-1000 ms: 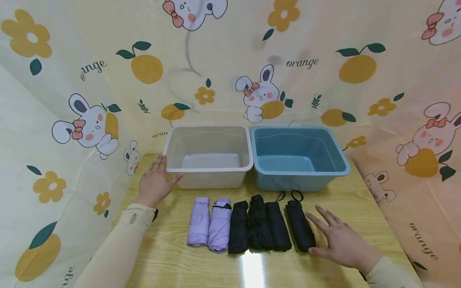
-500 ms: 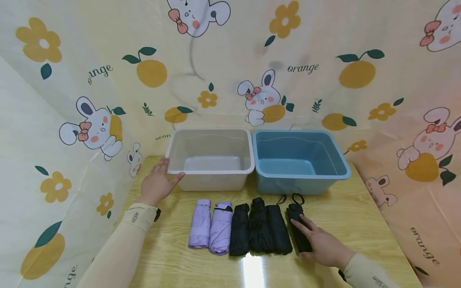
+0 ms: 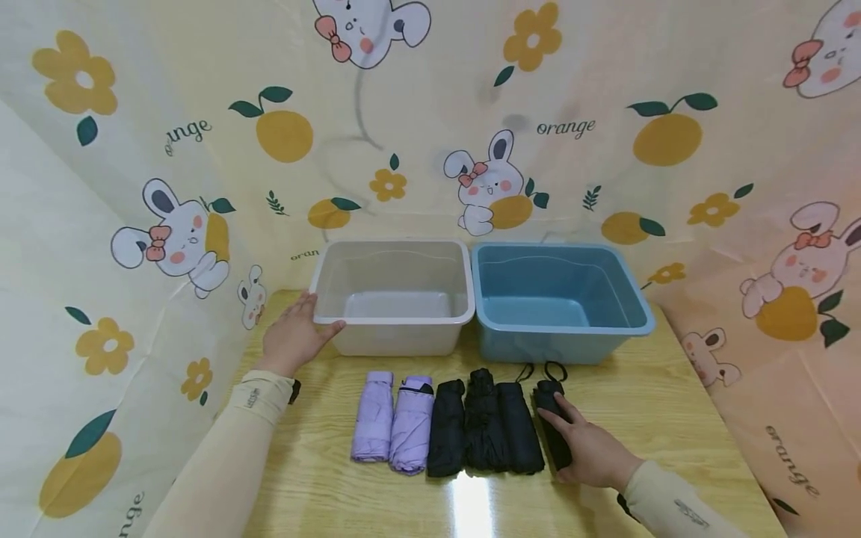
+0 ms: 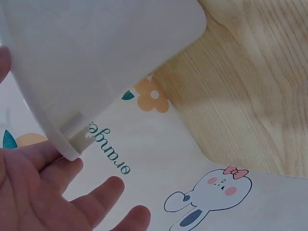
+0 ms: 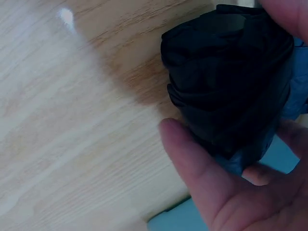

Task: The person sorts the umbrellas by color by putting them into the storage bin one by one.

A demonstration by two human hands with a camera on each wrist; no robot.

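Right fingers (image 5: 192, 164) have moved round the rightmost umbrella (image 5: 226, 86)

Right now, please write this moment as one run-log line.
left grip: touches white bin | right grip: holds rightmost black umbrella | two purple umbrellas, three other black umbrellas: on table

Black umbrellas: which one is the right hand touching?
The rightmost black umbrella, set slightly apart; the right hand touches it, while the other three lie close together, untouched.
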